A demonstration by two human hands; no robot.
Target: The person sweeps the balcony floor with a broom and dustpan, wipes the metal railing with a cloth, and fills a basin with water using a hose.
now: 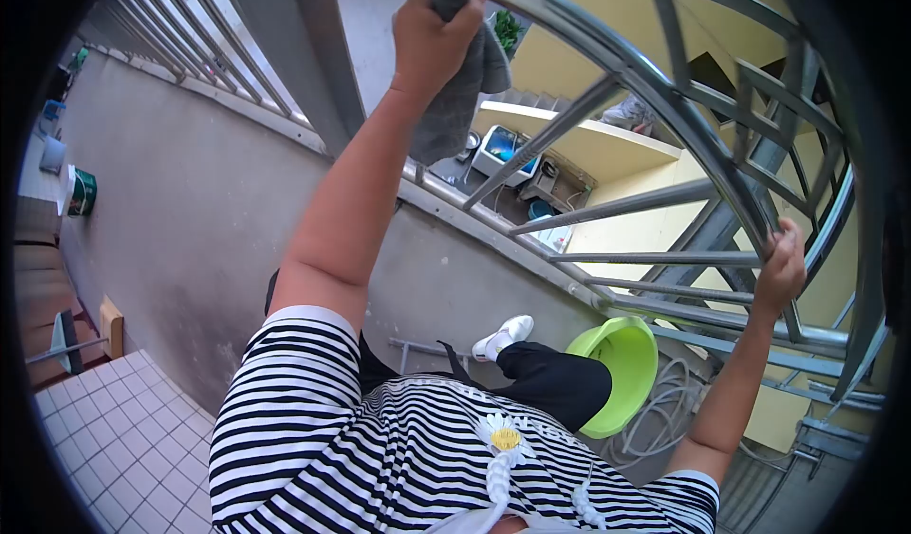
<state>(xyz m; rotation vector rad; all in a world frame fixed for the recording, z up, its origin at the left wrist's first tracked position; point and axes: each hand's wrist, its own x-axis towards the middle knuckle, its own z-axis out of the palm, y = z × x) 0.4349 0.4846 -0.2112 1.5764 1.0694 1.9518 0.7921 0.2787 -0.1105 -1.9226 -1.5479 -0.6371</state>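
My left hand [432, 41] is closed on a grey cloth [448, 112] at the curved metal top rail [569, 22]. The cloth hangs down beside the railing's bars. At the right, the fingers of my right hand [784, 267] are wrapped round the same rail farther along. Both arms reach out, with the striped shirt [399, 449] below them.
A lime green basin [634, 373] stands near my leg, beside a coiled pale hose [664, 415]. My white shoe [512, 330] is by the low wall. A bucket [81, 193] and a dustpan [65, 344] are at the left. Beyond the railing lies a lower level with a tub [503, 150].
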